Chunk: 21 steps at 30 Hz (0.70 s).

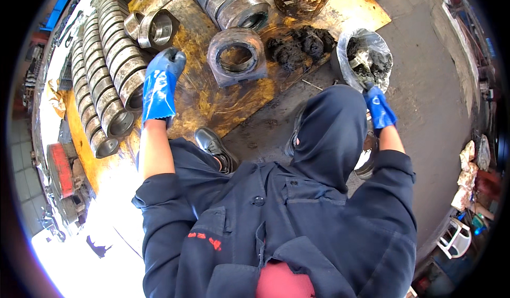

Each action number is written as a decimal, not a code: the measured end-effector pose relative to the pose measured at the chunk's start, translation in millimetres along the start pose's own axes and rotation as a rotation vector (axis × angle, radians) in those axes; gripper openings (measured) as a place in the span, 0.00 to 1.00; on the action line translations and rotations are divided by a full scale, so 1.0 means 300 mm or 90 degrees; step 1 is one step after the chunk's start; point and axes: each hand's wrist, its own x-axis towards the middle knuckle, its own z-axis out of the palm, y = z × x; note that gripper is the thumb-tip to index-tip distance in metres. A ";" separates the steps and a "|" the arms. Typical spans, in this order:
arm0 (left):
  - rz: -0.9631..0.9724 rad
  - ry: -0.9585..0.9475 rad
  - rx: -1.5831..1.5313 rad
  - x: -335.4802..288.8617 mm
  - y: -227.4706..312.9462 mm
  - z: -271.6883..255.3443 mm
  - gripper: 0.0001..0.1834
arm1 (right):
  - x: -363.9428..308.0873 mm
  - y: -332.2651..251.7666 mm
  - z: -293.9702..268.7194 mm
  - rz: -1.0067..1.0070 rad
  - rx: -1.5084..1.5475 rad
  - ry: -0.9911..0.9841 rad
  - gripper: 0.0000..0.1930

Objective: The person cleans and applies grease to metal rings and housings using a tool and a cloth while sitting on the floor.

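My left hand (161, 80), in a blue glove with blackened fingers, is closed above the stained board (212, 112). It is close to a metal ring-shaped part (168, 30); whatever its curled fingers may hold is hidden. My right hand (378, 105), gloved alike, is at the near rim of a bucket (341, 59) lined with clear plastic. Its dark fingers are bent there, and their contents cannot be made out. Black grease-like stuff (374, 64) lies inside the bucket. A square-based metal housing (257, 67) with a round bore stands on the board between my hands.
Long rows of metal rings (114, 48) lie at the left, and larger rings (228, 3) at the back. A heap of black grease (297, 51) sits near the board's edge. Behind it stands a grimy tub (303, 0). A thin stick (312, 85) lies near my knee.
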 end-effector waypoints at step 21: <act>0.044 -0.131 -0.157 0.524 0.030 0.578 0.20 | 0.287 -0.571 -0.167 -0.096 0.491 -0.298 0.22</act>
